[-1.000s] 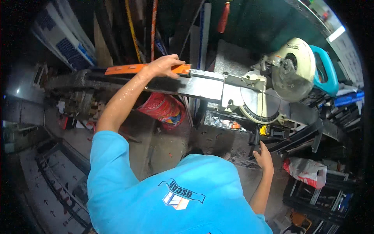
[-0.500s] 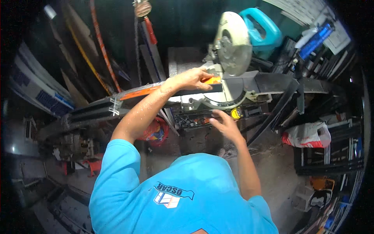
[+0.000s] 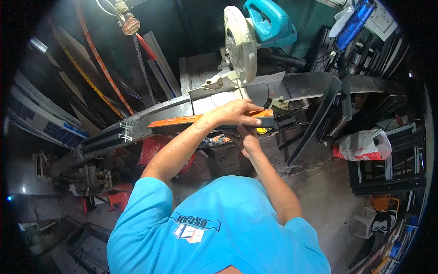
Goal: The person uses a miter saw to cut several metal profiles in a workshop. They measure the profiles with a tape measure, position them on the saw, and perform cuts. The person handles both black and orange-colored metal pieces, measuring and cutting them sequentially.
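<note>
reaching leftmost: the orange-and-black bar (image 3: 175, 120), long and narrow, runs in front of the mitre saw (image 3: 241, 50), along the near side of the bench (image 3: 171, 108); no hand is on its left end.
bar's left stretch: probably a good second hold, since the length would likely swing or tip if carried from the right alone.
bar's body: straight throughout, so presumably stiff; perhaps fairly light and not fragile, though its inside cannot be seen.
orange face: looks smooth, probably a little slippery and easy to scratch; squeezing across both long edges seems safest.
left hand (image 3: 233, 112): wrapped over the bar near its right end, thumb on the near side, fingers toward the far side.
right hand (image 3: 248, 142): just below the bar, fingertips partly hidden; cannot tell whether it grips.
tape measure (image 3: 261, 131): yellow, just beside the right hand, partly covered.
</note>
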A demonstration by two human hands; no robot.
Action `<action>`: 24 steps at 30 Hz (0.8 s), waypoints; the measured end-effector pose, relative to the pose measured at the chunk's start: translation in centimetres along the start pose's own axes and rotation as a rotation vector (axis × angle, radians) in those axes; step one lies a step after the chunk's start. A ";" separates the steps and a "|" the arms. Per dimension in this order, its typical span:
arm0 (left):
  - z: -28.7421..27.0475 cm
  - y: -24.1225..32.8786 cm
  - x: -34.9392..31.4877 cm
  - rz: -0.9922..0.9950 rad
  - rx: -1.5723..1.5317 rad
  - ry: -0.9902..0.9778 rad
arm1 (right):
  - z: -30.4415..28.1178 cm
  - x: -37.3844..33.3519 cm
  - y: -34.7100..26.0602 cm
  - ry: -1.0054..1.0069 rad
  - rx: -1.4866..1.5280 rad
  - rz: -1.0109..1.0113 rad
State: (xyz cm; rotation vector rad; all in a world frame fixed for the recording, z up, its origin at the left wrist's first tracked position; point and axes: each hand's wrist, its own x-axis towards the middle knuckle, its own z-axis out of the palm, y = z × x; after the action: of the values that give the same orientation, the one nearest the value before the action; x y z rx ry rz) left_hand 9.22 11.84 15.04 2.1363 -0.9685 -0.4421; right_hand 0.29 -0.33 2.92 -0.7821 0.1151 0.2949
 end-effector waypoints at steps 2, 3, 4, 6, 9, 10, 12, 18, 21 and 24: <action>-0.4 -1.2 -2.5 0.074 0.093 0.052 | -0.8 0.3 -1.4 -0.132 0.068 0.136; -0.7 -1.8 -3.9 -0.097 0.169 0.009 | -1.0 0.5 -1.7 -0.151 0.099 0.124; -0.3 -4.3 -5.4 -0.078 0.202 0.075 | -1.0 0.8 -1.8 -0.171 0.130 0.112; -1.0 -5.6 -6.1 -0.154 0.167 0.041 | -2.2 2.3 -0.9 -0.134 0.062 0.161; -0.8 -7.7 -6.6 -0.217 0.235 0.215 | -1.6 4.5 -1.8 -0.070 -0.160 0.366; -0.7 -8.5 -7.4 -0.276 0.262 0.283 | -1.0 4.4 -1.9 -0.104 -0.234 0.374; -0.1 -12.8 -9.0 -0.244 0.442 0.423 | 0.2 3.8 -2.2 -0.171 -0.384 0.388; 0.4 -14.1 -7.4 -0.348 0.811 0.558 | -1.7 0.1 -5.7 -0.258 -0.485 0.455; 0.8 -16.5 -6.7 -0.331 0.984 0.668 | -2.8 -1.6 -6.2 -0.205 -0.463 0.435; 1.3 -16.2 -5.8 -0.391 0.990 0.598 | -4.5 -2.8 -6.1 -0.122 -0.503 0.434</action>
State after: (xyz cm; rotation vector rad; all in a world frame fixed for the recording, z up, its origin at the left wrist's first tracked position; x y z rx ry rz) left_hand 12.82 22.82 2.21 3.0699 -0.4209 0.6328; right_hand -0.47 -8.19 4.42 -1.2341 0.0957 0.8022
